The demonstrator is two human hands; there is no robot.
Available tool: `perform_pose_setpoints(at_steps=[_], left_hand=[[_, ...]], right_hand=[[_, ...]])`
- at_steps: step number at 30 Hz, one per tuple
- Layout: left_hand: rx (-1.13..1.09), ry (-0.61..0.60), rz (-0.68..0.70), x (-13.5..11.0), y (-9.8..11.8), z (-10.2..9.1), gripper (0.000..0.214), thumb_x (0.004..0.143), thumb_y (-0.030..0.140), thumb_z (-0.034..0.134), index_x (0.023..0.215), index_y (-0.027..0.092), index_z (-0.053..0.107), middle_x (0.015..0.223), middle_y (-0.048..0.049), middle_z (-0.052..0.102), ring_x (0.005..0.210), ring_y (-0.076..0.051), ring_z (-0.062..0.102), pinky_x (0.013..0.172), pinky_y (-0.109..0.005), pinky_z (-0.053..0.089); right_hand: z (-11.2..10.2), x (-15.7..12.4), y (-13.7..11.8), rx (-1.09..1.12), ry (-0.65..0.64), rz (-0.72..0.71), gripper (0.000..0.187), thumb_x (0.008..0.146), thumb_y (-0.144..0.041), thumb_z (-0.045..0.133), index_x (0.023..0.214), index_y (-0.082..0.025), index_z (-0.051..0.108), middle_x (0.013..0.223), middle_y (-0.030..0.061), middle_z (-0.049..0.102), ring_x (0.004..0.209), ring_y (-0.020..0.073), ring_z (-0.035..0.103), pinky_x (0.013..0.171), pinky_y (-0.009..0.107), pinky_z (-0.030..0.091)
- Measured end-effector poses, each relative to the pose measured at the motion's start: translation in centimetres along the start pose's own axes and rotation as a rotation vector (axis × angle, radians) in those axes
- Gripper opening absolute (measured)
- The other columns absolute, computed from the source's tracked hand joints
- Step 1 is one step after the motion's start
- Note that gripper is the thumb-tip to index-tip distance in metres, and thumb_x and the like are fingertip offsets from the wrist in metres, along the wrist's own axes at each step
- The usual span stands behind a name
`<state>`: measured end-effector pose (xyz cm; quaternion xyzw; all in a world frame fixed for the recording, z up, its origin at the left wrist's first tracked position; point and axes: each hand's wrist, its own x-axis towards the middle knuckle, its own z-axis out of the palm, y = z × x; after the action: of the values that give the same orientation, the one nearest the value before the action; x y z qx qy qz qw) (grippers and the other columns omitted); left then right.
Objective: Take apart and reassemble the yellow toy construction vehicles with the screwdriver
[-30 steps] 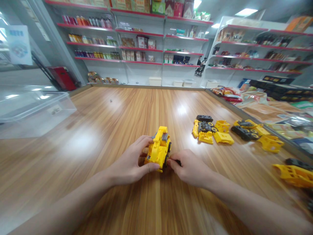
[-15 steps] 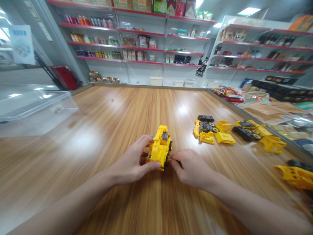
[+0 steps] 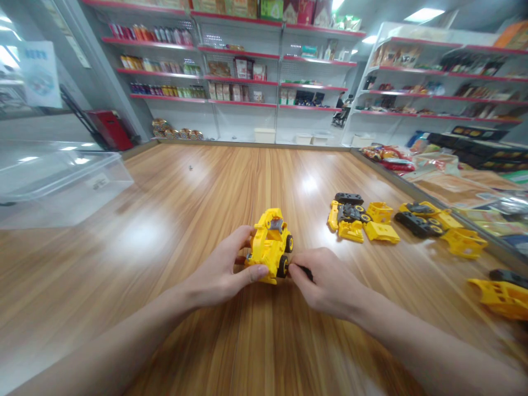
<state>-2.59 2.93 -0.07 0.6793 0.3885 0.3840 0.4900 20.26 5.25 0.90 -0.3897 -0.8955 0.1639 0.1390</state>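
Observation:
A yellow toy construction truck (image 3: 266,247) with black wheels stands tilted on the table in front of me. My left hand (image 3: 226,269) is closed round its left side, the thumb pressing its near end. Close by its near right wheel (image 3: 282,266) is my right hand (image 3: 322,278), fingers pinched together. What looks like a small black screwdriver (image 3: 307,270) shows in that pinch, mostly hidden by the fingers and pointing at the wheel's hub. Whether its tip touches the hub I cannot tell.
Yellow and black toy parts (image 3: 381,232) lie in groups to the right, with another yellow piece (image 3: 501,297) at the right edge. A clear plastic bin (image 3: 61,187) stands at the left. Packaged goods (image 3: 437,176) lie beyond the table's right rim, and stocked shelves (image 3: 243,104) stand behind.
The truck has turned slightly in my left hand, its wheels facing me more. My right hand has drawn back a little to the right from the near wheel.

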Motion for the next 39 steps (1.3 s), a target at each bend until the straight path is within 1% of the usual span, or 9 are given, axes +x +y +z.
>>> perform_pose_setpoints(at_steps=[3, 8, 13, 19, 25, 28, 31, 35, 39], left_hand=[[-0.005, -0.010, -0.018, -0.05, 0.00, 0.01, 0.047, 0.084, 0.033, 0.068, 0.124, 0.020, 0.046, 0.121, -0.0113, 0.059, 0.108, -0.026, 0.061, 0.091, -0.044, 0.053], [-0.013, -0.010, -0.040, -0.18, -0.17, -0.04, 0.050, 0.084, 0.034, 0.068, 0.126, 0.021, 0.045, 0.121, -0.0112, 0.059, 0.108, -0.027, 0.061, 0.090, -0.045, 0.053], [-0.039, -0.018, -0.048, -0.09, -0.28, -0.07, 0.051, 0.086, 0.034, 0.066, 0.129, 0.022, 0.042, 0.123, -0.0104, 0.057, 0.110, -0.026, 0.060, 0.091, -0.044, 0.054], [-0.021, -0.018, -0.042, -0.13, -0.12, -0.06, 0.044, 0.085, 0.033, 0.067, 0.122, 0.022, 0.045, 0.122, -0.0093, 0.057, 0.108, -0.024, 0.060, 0.095, -0.044, 0.052], [-0.032, -0.013, -0.047, -0.15, -0.21, -0.06, 0.052, 0.086, 0.033, 0.066, 0.131, 0.023, 0.041, 0.126, -0.0108, 0.056, 0.110, -0.025, 0.060, 0.092, -0.043, 0.053], [-0.028, -0.011, -0.041, -0.16, -0.27, -0.08, 0.053, 0.085, 0.033, 0.067, 0.130, 0.022, 0.042, 0.125, -0.0106, 0.056, 0.111, -0.025, 0.060, 0.093, -0.043, 0.053], [-0.032, -0.015, -0.042, -0.18, -0.21, -0.08, 0.047, 0.086, 0.032, 0.067, 0.125, 0.021, 0.044, 0.123, -0.0102, 0.057, 0.109, -0.024, 0.060, 0.094, -0.043, 0.052], [-0.040, -0.019, -0.047, -0.19, -0.16, -0.03, 0.045, 0.086, 0.032, 0.067, 0.123, 0.021, 0.044, 0.121, -0.0100, 0.057, 0.108, -0.025, 0.061, 0.092, -0.043, 0.054], [-0.040, -0.010, -0.045, -0.21, -0.28, 0.01, 0.050, 0.087, 0.034, 0.066, 0.129, 0.022, 0.042, 0.123, -0.0106, 0.057, 0.110, -0.026, 0.061, 0.091, -0.043, 0.055]], right_hand=[[0.13, -0.03, 0.19, 0.062, -0.026, 0.052, 0.032, 0.090, -0.021, 0.044, 0.060, -0.016, 0.053, 0.055, 0.0008, 0.055, 0.050, 0.0100, 0.048, 0.050, 0.025, 0.026], [0.20, -0.13, 0.25, 0.130, -0.019, 0.047, 0.027, 0.089, -0.020, 0.045, 0.065, -0.016, 0.057, 0.059, 0.0011, 0.058, 0.054, 0.0107, 0.050, 0.052, 0.024, 0.028], [0.10, -0.13, 0.15, 0.148, 0.021, 0.051, 0.022, 0.088, -0.023, 0.049, 0.070, -0.016, 0.060, 0.063, 0.0012, 0.060, 0.057, 0.0112, 0.051, 0.054, 0.024, 0.031], [0.25, -0.06, 0.38, 0.152, -0.016, 0.076, 0.032, 0.092, -0.024, 0.043, 0.062, -0.017, 0.051, 0.057, -0.0009, 0.052, 0.052, 0.0095, 0.045, 0.051, 0.024, 0.028], [0.29, -0.06, 0.31, 0.173, 0.031, 0.077, 0.020, 0.087, -0.022, 0.050, 0.069, -0.017, 0.057, 0.062, -0.0005, 0.057, 0.057, 0.0106, 0.050, 0.053, 0.024, 0.030], [0.26, -0.13, 0.30, 0.180, 0.003, 0.087, 0.026, 0.090, -0.024, 0.047, 0.066, -0.017, 0.055, 0.060, -0.0007, 0.055, 0.055, 0.0103, 0.048, 0.052, 0.024, 0.029], [0.30, -0.14, 0.40, 0.168, -0.011, 0.087, 0.030, 0.091, -0.024, 0.045, 0.062, -0.017, 0.052, 0.057, -0.0010, 0.053, 0.053, 0.0099, 0.046, 0.051, 0.025, 0.028], [0.31, 0.02, 0.53, 0.168, 0.025, 0.089, 0.025, 0.088, -0.022, 0.048, 0.065, -0.017, 0.056, 0.059, -0.0008, 0.055, 0.054, 0.0105, 0.048, 0.051, 0.025, 0.030], [0.13, -0.03, 0.42, 0.202, 0.055, 0.087, 0.012, 0.084, -0.020, 0.053, 0.076, -0.018, 0.063, 0.068, 0.0006, 0.062, 0.061, 0.0125, 0.054, 0.055, 0.025, 0.034]])
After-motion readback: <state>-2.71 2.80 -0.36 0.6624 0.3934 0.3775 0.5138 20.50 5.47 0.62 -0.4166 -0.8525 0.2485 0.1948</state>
